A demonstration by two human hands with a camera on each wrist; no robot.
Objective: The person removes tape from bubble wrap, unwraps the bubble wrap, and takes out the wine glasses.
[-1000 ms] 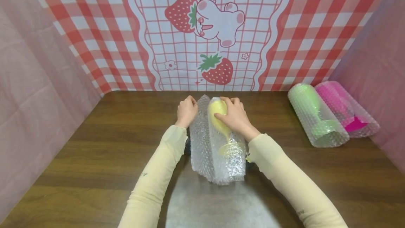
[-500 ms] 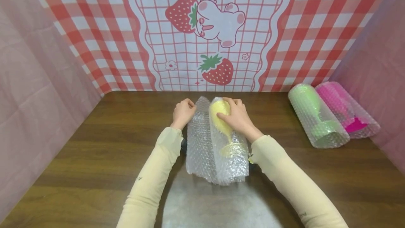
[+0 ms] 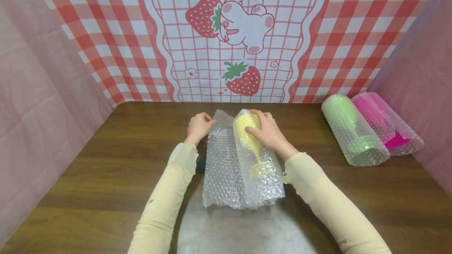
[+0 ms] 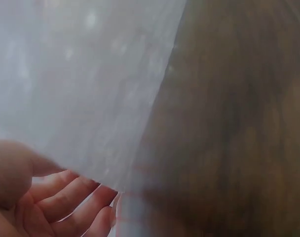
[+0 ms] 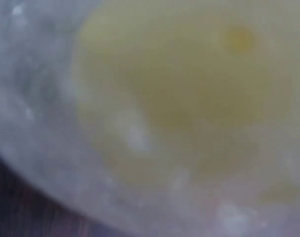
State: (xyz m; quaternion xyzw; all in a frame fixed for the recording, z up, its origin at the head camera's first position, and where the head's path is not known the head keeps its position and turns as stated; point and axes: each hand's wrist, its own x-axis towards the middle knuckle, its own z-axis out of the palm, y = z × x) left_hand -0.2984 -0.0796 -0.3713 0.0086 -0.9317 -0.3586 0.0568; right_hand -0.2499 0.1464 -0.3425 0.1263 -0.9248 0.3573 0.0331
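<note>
A yellow goblet (image 3: pixel 248 138) lies on its side, rolled inside clear bubble wrap (image 3: pixel 224 171), with its foot toward the viewer. A loose flap of the wrap spreads left from the roll. My left hand (image 3: pixel 199 127) pinches the far left corner of that flap; in the left wrist view, thumb and fingers (image 4: pixel 66 200) meet at the sheet's edge. My right hand (image 3: pixel 269 131) grips the wrapped cup from the right, thumb over the bowl, fingers round its far side. The right wrist view is filled by the blurred yellow goblet (image 5: pixel 189 94) under plastic; no hand shows there.
At the right of the wooden table (image 3: pixel 123 191) lie a green goblet (image 3: pixel 347 115) and a pink goblet (image 3: pixel 376 115), side by side, each rolled in bubble wrap. A red-checked cloth (image 3: pixel 116 30) hangs behind. Pink curtains (image 3: pixel 49 101) flank both sides.
My left hand has moved left and slightly nearer, drawing the flap out wider and flatter. The wrapped yellow goblet and my right hand have shifted slightly right.
</note>
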